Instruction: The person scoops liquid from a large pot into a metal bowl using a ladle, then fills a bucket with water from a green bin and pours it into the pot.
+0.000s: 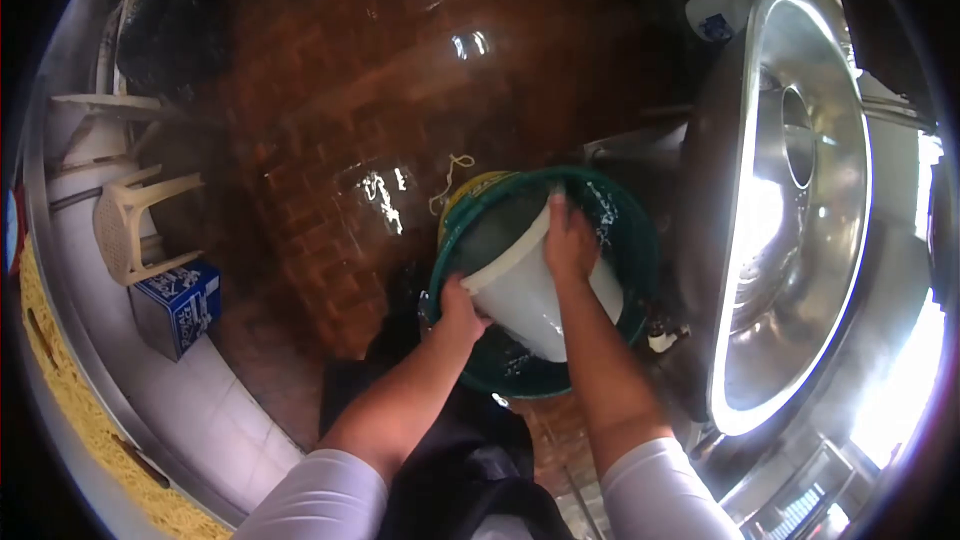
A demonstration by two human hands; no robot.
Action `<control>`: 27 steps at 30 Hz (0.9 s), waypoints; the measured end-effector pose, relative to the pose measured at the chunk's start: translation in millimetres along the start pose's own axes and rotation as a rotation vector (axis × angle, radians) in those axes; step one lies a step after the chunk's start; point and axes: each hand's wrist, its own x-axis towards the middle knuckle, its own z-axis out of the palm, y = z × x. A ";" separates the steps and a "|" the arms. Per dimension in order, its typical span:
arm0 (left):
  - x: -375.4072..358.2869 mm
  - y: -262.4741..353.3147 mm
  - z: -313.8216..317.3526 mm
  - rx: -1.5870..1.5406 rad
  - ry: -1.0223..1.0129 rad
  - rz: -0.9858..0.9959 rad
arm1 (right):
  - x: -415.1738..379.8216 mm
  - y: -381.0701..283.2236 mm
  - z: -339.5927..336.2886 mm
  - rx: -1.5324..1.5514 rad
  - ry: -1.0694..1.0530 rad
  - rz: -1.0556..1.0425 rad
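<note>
A white plastic bucket (530, 305) lies tilted inside a round green tub (640, 230), its rim facing up and to the left. My left hand (466, 308) is closed on the left end of the bucket's rim. On the opposite end, my right hand (572, 240) grips the rim with the thumb along its edge. Water glistens on the tub's inner wall. Part of a yellow container (468, 190) shows behind the tub, with a pale cord (448, 180) trailing from it onto the floor.
A large steel bowl-shaped vessel (735, 240) stands close on the right. Wet reddish-brown tiles (330, 130) cover the floor. To the left are a beige plastic stool (120, 230), a blue box (178, 305) and a tray of yellow shreds (75, 390). A dark bag (180, 20) sits farther back.
</note>
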 end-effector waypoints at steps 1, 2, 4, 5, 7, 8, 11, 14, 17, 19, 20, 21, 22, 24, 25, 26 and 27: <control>9.6 -4.2 -6.3 -0.026 -0.076 0.028 | 1.4 8.9 5.8 -0.003 -0.007 0.005; 15.6 -7.1 -9.8 -0.025 -0.075 0.028 | 3.4 13.2 8.6 0.074 0.011 -0.028; 4.6 -3.7 0.4 0.077 0.096 0.059 | 6.7 20.5 16.4 0.154 0.032 -0.064; 8.2 -1.7 -0.7 0.078 0.097 0.062 | 7.0 24.4 22.2 0.160 0.075 -0.069; 19.2 -0.5 -11.7 0.145 0.025 0.039 | 4.6 30.5 28.1 0.165 0.110 -0.070; 25.7 -2.9 -15.0 0.145 0.032 0.038 | 4.8 34.5 29.7 0.183 0.103 -0.076; 52.0 -5.3 -28.2 0.203 0.174 0.188 | 0.7 44.2 33.2 0.246 0.102 -0.063; 56.7 -8.5 -33.8 0.299 0.200 0.228 | 7.8 76.1 47.0 0.338 0.153 -0.121; 24.0 -21.4 -29.3 0.523 0.262 0.370 | -8.4 97.2 41.0 0.580 0.150 -0.067; 19.0 -37.0 -37.5 0.627 0.261 0.436 | -14.5 103.2 18.9 0.778 0.115 0.041; 16.9 -47.7 -44.6 0.729 0.272 0.495 | -15.6 109.1 4.2 0.660 0.031 0.084; 7.3 -57.9 -47.1 0.727 0.261 0.499 | -18.6 113.9 -9.2 0.542 -0.051 0.128; -4.6 -67.5 -47.9 0.768 0.264 0.545 | -24.9 116.0 -21.0 0.544 -0.040 0.123; -12.9 -75.0 -42.3 0.814 0.252 0.600 | -37.1 122.9 -40.0 0.191 0.066 -0.070; -9.5 -73.3 -43.7 0.762 0.244 0.625 | -30.3 145.6 -34.4 0.166 0.055 -0.033; -2.8 -68.2 -46.2 0.713 0.236 0.651 | -21.6 181.3 -13.5 0.336 0.015 -0.022; 12.6 -54.0 -49.6 0.803 0.231 0.703 | -25.9 197.4 -14.5 0.259 -0.032 -0.083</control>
